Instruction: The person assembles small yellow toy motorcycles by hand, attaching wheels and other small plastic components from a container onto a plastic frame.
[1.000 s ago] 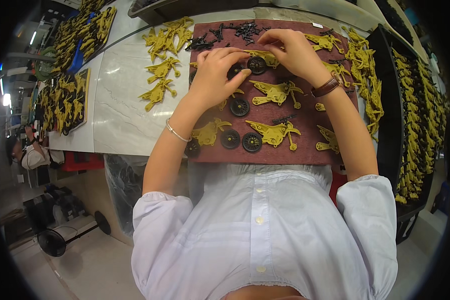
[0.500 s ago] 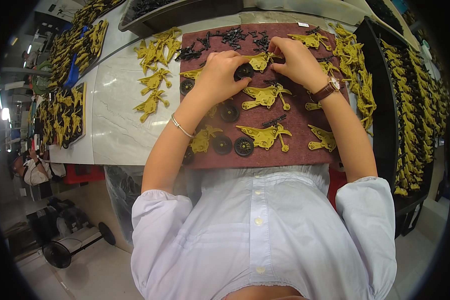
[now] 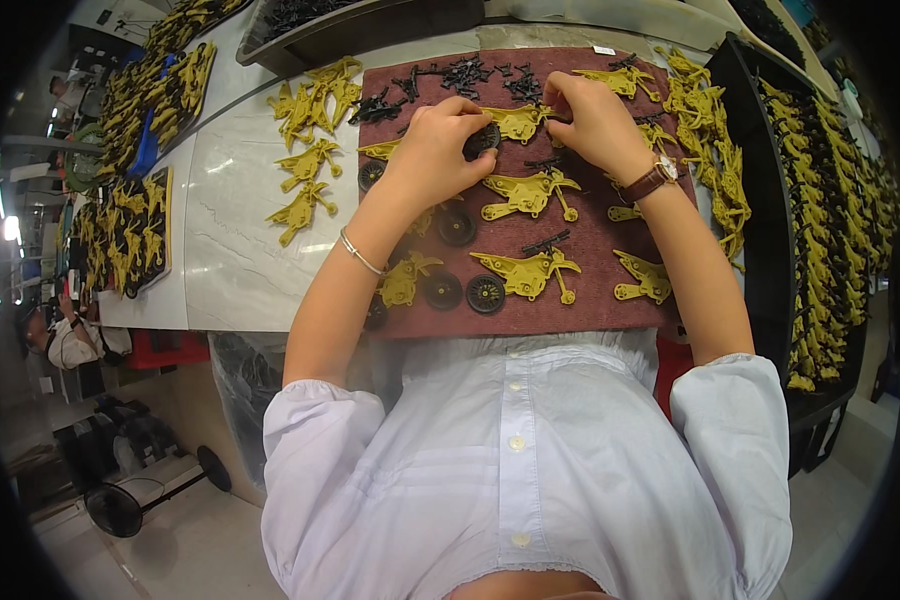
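Near the far part of a maroon mat (image 3: pixel 570 322), my left hand (image 3: pixel 438 148) grips a black spoked toy wheel (image 3: pixel 482 140) between thumb and fingers. The wheel is beside the left end of a yellow toy motorcycle body (image 3: pixel 517 124). At that body's right end, my right hand (image 3: pixel 595 122) pinches it with thumb and forefinger; the fingertips are partly hidden. Closer to me lie another yellow body (image 3: pixel 532 194) and a third body (image 3: pixel 526 273) with a black wheel (image 3: pixel 486 294) at its left end. Small black rods (image 3: pixel 547 242) rest just above them.
Small black parts (image 3: pixel 465 73) are scattered along the mat's far edge. Loose yellow bodies lie on the table left (image 3: pixel 305 160) and right (image 3: pixel 705 130). A black crate (image 3: pixel 770 220) full of yellow pieces stands at right, and a grey bin (image 3: pixel 310 45) behind.
Both hands stay in nearly the same place. The wheel in my left hand has tilted slightly against the yellow body's end.
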`<state>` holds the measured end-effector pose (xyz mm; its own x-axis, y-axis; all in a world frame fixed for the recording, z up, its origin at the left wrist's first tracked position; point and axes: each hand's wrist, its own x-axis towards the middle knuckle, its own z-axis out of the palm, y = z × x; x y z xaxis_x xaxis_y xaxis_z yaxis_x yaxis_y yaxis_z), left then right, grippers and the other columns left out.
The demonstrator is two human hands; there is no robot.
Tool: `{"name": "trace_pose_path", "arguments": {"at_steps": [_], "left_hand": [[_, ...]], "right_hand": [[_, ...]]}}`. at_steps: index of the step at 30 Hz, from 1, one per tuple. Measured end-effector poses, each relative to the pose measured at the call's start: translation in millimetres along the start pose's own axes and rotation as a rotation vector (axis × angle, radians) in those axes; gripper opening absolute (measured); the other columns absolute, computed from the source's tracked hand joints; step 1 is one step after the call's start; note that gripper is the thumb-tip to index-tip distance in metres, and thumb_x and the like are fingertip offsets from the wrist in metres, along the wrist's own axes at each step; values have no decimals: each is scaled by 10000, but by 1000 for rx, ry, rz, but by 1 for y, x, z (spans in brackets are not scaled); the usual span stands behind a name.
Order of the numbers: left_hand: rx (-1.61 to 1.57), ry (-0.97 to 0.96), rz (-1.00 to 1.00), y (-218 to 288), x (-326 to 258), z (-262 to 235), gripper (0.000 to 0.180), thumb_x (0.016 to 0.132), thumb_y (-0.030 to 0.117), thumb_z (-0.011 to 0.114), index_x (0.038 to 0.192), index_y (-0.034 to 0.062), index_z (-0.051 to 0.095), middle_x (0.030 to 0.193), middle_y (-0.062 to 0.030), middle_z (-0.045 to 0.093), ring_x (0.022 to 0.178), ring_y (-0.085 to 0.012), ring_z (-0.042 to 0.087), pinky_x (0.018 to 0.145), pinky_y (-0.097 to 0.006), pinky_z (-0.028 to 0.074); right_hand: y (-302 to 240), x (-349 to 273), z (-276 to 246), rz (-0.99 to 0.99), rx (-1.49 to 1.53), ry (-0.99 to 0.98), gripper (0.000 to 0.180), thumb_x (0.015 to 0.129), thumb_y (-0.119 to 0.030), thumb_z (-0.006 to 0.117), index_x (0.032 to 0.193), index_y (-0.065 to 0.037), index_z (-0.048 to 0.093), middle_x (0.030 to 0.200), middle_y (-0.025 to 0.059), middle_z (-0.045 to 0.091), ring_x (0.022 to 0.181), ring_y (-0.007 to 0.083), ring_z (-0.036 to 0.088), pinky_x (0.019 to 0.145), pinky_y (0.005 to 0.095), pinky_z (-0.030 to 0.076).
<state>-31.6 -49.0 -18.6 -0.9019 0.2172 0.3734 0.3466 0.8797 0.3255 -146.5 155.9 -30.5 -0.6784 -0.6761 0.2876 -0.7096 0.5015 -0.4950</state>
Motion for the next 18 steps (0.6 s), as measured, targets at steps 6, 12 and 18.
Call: {"name": "trace_pose_path", "arguments": {"at_steps": [6,12,18], "left_hand": [[-14,-72,-31,-5,4,1,418,719,188,736,1077,-21,682,1067,-157,650,965,-334,641,849,-379,523],[-133,181,-74,7,-1,-31,356,753,64,717,1105,29,676,1070,-133,627,950,-270,630,828,-345,512],[-140,367,-254,-5,-45,-65,292,794,-15,674,1084,23,679,1043,-93,608,912,-176,596,766,-270,488]], "right_hand": [[1,1,-3,13,-4,-4,272,706,-61,717,923,-15,560,833,139,638,825,307,639,731,398,512],[9,28,-26,6,179,96,218,737,-162,743,871,-22,644,789,117,673,768,258,661,713,364,526],[93,117,-88,134,335,502,236,843,-252,724,961,-51,689,849,57,696,749,188,655,707,310,520]]}}
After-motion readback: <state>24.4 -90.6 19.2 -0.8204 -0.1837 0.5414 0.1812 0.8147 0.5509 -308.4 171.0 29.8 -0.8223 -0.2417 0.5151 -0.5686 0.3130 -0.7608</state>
